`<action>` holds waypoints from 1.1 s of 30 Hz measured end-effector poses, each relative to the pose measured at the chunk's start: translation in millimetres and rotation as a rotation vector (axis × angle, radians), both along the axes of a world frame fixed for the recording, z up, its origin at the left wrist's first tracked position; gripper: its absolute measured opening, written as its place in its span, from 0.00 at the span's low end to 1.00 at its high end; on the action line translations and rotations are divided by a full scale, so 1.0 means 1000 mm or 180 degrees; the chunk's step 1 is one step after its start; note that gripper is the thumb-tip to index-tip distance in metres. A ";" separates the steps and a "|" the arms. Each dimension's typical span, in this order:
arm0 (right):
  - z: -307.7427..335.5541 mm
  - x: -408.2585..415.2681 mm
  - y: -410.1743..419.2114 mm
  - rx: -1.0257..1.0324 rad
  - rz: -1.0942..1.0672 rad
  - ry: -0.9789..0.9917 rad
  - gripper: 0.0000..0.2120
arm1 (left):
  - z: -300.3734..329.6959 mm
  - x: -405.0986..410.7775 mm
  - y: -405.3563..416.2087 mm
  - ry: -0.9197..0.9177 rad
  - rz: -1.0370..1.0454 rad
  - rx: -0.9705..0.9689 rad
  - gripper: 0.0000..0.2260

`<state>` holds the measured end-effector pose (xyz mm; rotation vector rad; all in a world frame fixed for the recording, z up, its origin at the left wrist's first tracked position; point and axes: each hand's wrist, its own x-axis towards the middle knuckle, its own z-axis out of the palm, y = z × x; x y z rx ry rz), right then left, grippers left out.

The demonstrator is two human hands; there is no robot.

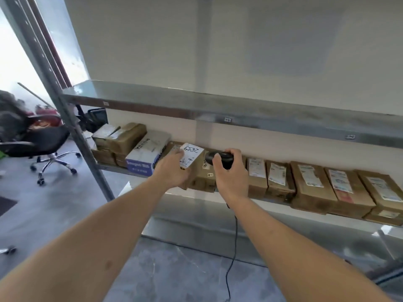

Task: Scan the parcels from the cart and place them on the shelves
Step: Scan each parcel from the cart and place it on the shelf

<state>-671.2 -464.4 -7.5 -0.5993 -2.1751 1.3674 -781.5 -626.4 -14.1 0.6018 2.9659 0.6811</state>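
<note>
My left hand (172, 171) grips a brown cardboard parcel (194, 162) with a white label bearing handwritten digits, holding it at the front of the middle shelf (113, 168). My right hand (229, 173) is closed around a black barcode scanner (214, 158), just right of the parcel and pointing toward it. The scanner's black cable (233, 253) hangs down toward the floor. Several more brown parcels (311, 188) with white labels lie in a row on the same shelf to the right.
A bare metal shelf (218, 105) runs above. A white and blue box (146, 155) and taped brown boxes (122, 138) sit at the shelf's left end. The grey upright post (65, 110) stands left. A black office chair (43, 144) is on the floor beyond.
</note>
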 end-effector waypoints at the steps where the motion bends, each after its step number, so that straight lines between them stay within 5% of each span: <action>1: -0.004 -0.015 -0.004 -0.0035 0.0063 -0.0035 0.16 | -0.001 -0.011 -0.006 0.0004 0.0060 0.0018 0.34; 20: -0.051 -0.241 -0.058 -0.0012 0.0722 -0.0450 0.17 | -0.035 -0.206 -0.064 -0.0103 0.0808 -0.0047 0.31; 28: -0.057 -0.287 -0.094 0.0050 0.0279 -0.0633 0.16 | -0.060 -0.267 -0.092 -0.0233 0.0702 0.0065 0.23; 33: -0.060 -0.299 -0.121 0.0009 -0.0105 -0.0682 0.16 | -0.060 -0.293 -0.107 0.0001 0.0157 -0.0716 0.31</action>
